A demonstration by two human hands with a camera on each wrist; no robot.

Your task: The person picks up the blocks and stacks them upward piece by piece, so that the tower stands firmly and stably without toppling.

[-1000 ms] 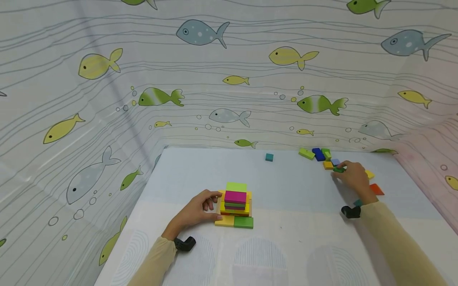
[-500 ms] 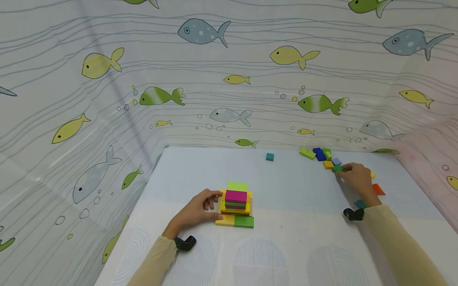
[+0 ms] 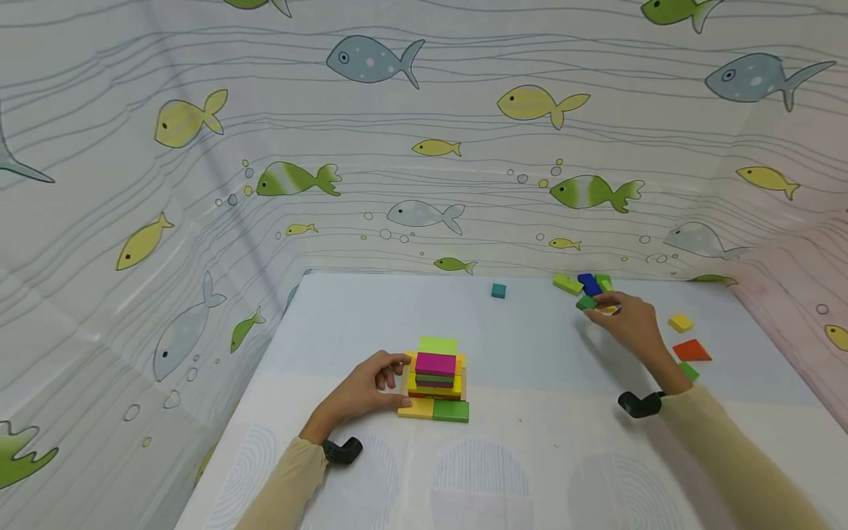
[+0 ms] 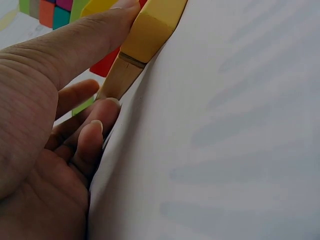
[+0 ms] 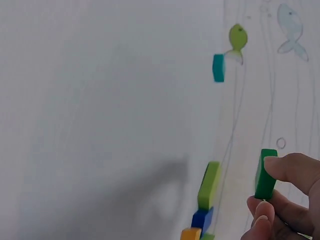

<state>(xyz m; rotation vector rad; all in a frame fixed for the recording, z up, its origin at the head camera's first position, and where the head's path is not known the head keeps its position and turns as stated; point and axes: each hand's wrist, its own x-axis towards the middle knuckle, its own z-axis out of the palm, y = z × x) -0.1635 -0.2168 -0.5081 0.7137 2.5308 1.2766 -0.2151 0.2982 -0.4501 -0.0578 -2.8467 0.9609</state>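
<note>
In the head view, your right hand (image 3: 626, 324) pinches the green block (image 3: 586, 302), which seems to be held just above the table (image 3: 530, 456). From there the block stack (image 3: 435, 372) lies well to the left and nearer you, so the gap runs sideways and back toward your body. Your left hand (image 3: 367, 383) is the nearer one to the stack, spread wide, thumb at the amber block (image 3: 415, 409) in front and forefinger at the rear left corner. Against half a second ago, your right hand and its block have shifted left, uncovering the loose yellow block (image 3: 680, 322); your left hand and the stack sit as they did.

In the left wrist view, your thumb lies along the amber block while your other fingers bend loosely beside the wooden piece (image 4: 120, 77).

In the right wrist view, the green block sits narrowly between thumb and fingertips, its long side nearly upright in that picture, with the lime block (image 5: 209, 185) and the teal block (image 5: 218, 68) apart from it.
</note>
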